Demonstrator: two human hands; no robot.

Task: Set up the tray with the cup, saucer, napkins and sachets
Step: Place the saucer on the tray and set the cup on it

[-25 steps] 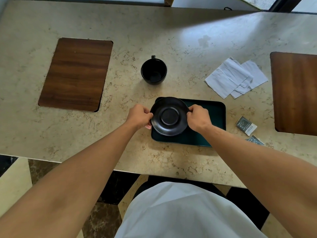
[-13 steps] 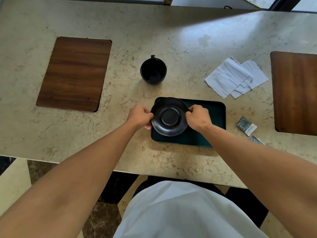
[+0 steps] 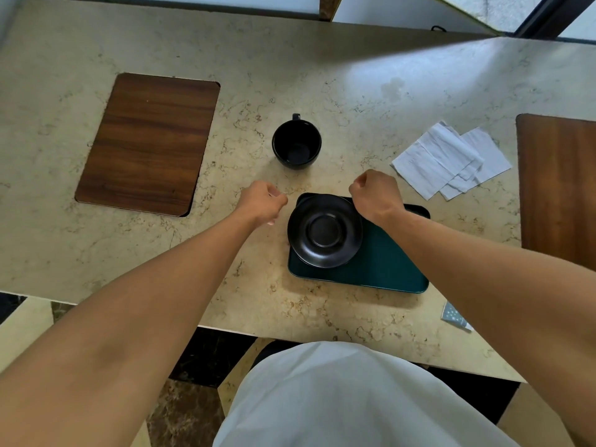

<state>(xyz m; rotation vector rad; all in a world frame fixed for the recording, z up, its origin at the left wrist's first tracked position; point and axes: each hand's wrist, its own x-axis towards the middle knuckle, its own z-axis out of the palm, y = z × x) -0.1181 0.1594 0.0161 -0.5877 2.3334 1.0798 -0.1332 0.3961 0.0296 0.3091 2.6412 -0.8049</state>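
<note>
Tray (image 3: 380,269), dark green, rectangular with rounded corners: flat on marble counter (image 3: 290,75), close to near edge, right of centre. Saucer (image 3: 325,230), black, right way up, on left end of tray; its left and far rim overhanging tray edge slightly. Nothing resting on saucer.

Cup (image 3: 296,143), black, upright, empty, on bare counter beyond tray and apart from it; handle pointing away from person.

Napkins (image 3: 448,159), white, several overlapping in loose fan, on counter to right of cup and beyond tray's far right corner; not touching tray. Sachet (image 3: 455,316), pale with small dots, on counter near front edge, right of tray, partly hidden by right forearm. Count of sachets not determinable.

Left hand (image 3: 263,203): above counter just left of saucer, fingers curled loosely under, nothing held; no contact with saucer visible. Right hand (image 3: 375,195): above tray's far edge just right of saucer's far rim, fingers curled into loose fist, nothing held. Whether its knuckles touch tray cannot be told.

Two wood-grain mats: brown mat (image 3: 148,143) at far left of counter, second mat (image 3: 558,188) at right edge, cut off by frame. Pale garment (image 3: 338,401) visible at bottom.
</note>
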